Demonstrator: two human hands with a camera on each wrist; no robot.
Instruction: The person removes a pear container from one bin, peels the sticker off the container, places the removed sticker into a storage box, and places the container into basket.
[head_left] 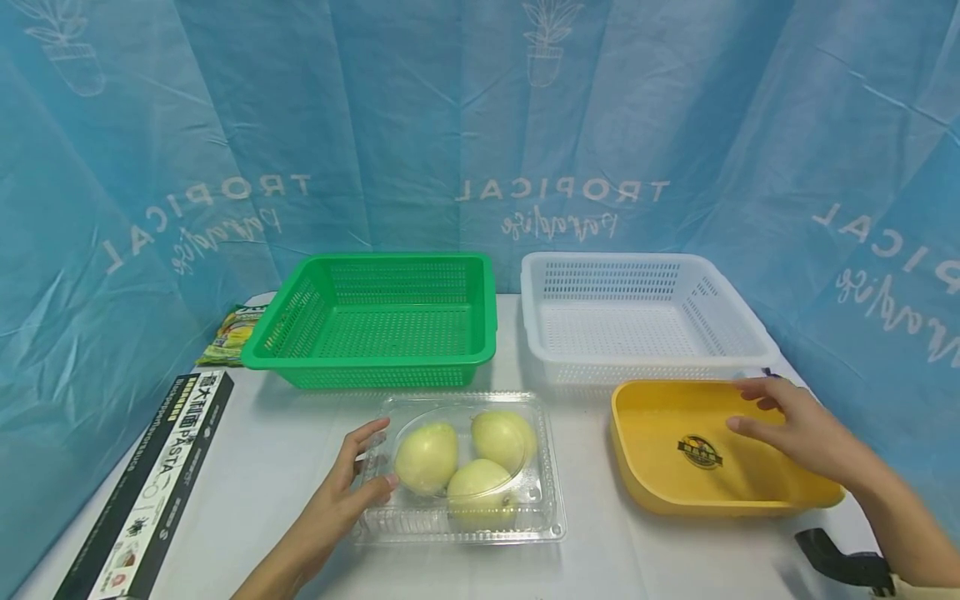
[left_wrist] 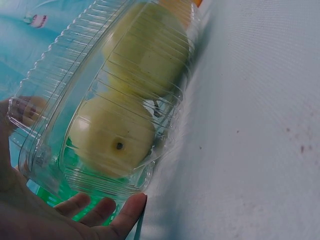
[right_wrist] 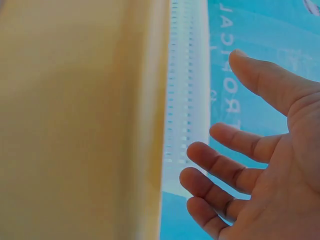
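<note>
Head view: a clear, ribbed plastic box (head_left: 405, 527) sits on a white table (head_left: 588, 533), in front of a green basket (head_left: 375, 375) and left of a yellow tray (head_left: 660, 417). Inside show three round, pale yellow-green fruits (head_left: 426, 458), smooth and glossy under the see-through lid. In the left wrist view, one has a small dark spot on its end.

The left hand (head_left: 337, 500) is at the box's left end, thumb over the edge and fingers curved around the corner; whether they grip it cannot be told. The right hand (head_left: 806, 425) is over the right part of the yellow tray, its fingers spread, loosely bent and holding nothing.

A white basket (head_left: 637, 367) stands behind the tray. The green basket partly hides a yellow-and-green packet (head_left: 232, 337), and the right forearm crosses the tray's right end. Along the left lies a long black-and-white box (head_left: 161, 492).

That box reads "PASTA" beside Chinese characters. The tray bears a dark emblem (head_left: 699, 451), its lettering too small to read. On the blue curtain (head_left: 405, 125), "TROPICAL Paradise" appears mirrored in white.
</note>
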